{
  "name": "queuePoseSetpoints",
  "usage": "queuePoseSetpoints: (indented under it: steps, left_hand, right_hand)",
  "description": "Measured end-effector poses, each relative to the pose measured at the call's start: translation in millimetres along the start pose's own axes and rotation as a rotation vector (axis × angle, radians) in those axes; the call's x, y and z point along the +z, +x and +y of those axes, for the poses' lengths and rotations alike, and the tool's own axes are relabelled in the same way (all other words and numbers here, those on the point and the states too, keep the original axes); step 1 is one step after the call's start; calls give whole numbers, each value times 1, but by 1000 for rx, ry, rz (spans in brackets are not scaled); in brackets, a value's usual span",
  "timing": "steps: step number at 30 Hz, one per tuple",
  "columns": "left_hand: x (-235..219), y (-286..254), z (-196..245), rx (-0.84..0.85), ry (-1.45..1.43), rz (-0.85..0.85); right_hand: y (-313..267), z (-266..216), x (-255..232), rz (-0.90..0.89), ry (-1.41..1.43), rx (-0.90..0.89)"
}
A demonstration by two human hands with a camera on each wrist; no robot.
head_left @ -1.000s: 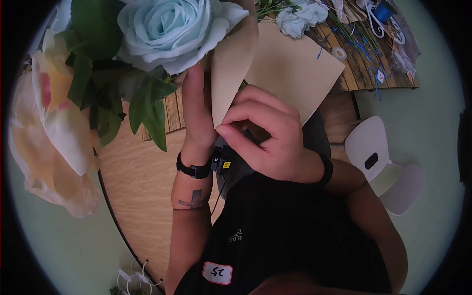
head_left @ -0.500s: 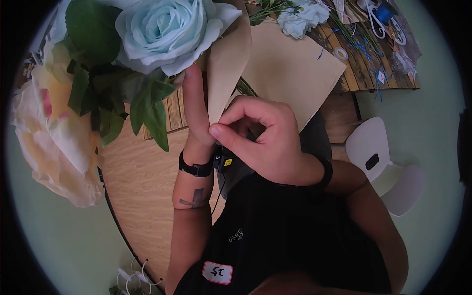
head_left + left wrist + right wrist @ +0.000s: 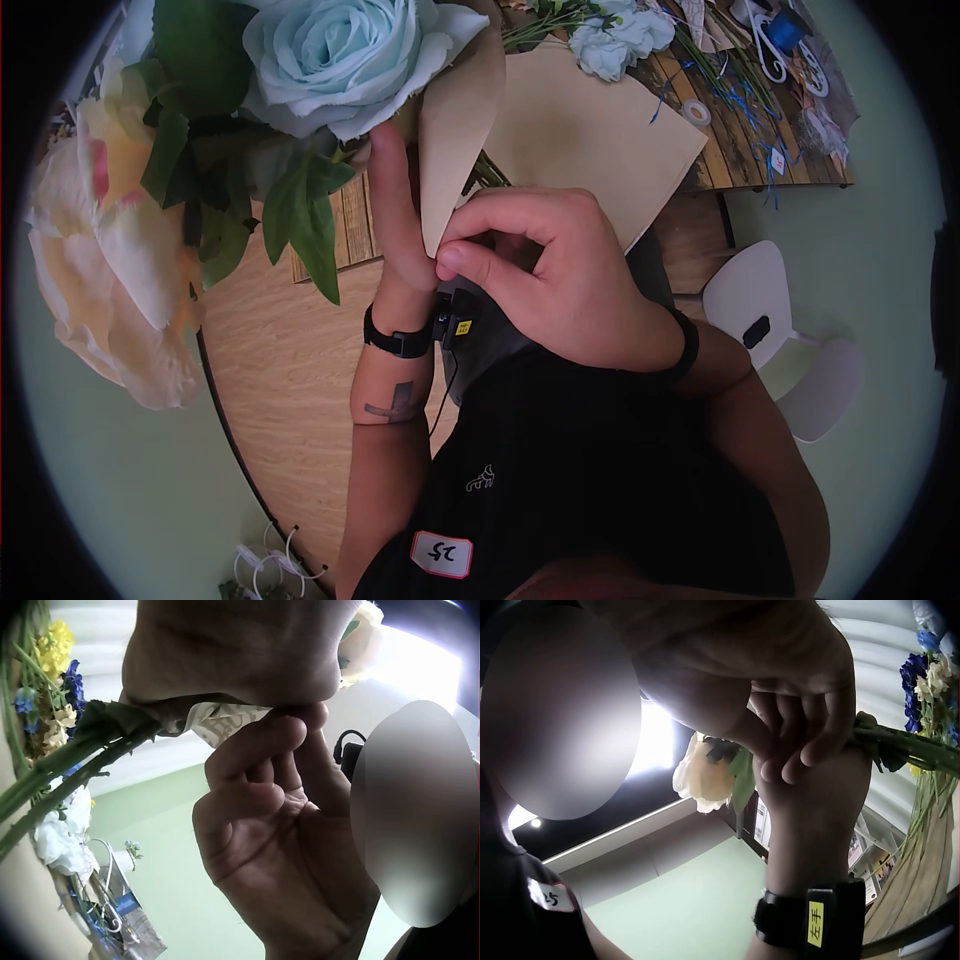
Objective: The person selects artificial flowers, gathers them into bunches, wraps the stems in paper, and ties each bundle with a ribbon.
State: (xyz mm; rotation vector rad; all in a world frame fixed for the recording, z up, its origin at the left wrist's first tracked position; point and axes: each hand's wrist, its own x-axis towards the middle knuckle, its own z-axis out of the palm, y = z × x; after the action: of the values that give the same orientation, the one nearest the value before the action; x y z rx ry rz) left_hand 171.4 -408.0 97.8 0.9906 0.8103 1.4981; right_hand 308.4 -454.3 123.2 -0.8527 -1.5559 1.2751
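A bouquet with a pale blue rose [image 3: 335,55] and a large cream-peach flower [image 3: 120,260] stands at upper left in the head view. My left hand [image 3: 398,225] grips it, thumb raised under the rose. Brown wrapping paper [image 3: 455,130] folds round the bouquet's right side. With thumb and forefinger, my right hand [image 3: 560,270] pinches the paper's lower tip, close against the left hand. Green stems [image 3: 75,761] stick out of the left hand in the left wrist view. The right wrist view has my right hand [image 3: 795,667] over the left hand [image 3: 817,787].
Another sheet of brown paper [image 3: 590,130] lies on the wooden table [image 3: 735,150]. Blue flowers [image 3: 620,45], a tape roll [image 3: 695,112], a blue spool [image 3: 783,32] and loose stems lie at the far right. A white chair [image 3: 750,300] with a phone [image 3: 757,330] stands right.
My right hand has kept its pinch on the paper and turned a little, its back more in view. The paper flap has shifted slightly left. My left hand has stayed nearly still.
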Motion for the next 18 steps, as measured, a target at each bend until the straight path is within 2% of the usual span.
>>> queuePoseSetpoints:
  steps: [5,7,12,14,15,17,18]
  left_hand:
    - [-6,-1,2,-51,-10,-86]
    - [-3,-2,2,-30,7,-65]
    - [-2,-2,2,-39,-26,3]
    - [-13,0,0,-159,-267,-164]
    - [-12,0,0,-160,-267,-164]
    - [-8,-2,1,-115,-9,-67]
    - [-10,-1,0,-115,-9,-67]
  right_hand:
    - [1,-3,-3,-55,-8,41]
    - [1,-1,-3,-39,-1,-8]
    - [1,-1,-2,-27,19,24]
    - [2,0,-2,-25,29,28]
    - [2,0,-2,-23,25,28]
    - [3,3,-2,-22,20,27]
    - [3,7,-1,-11,28,-7]
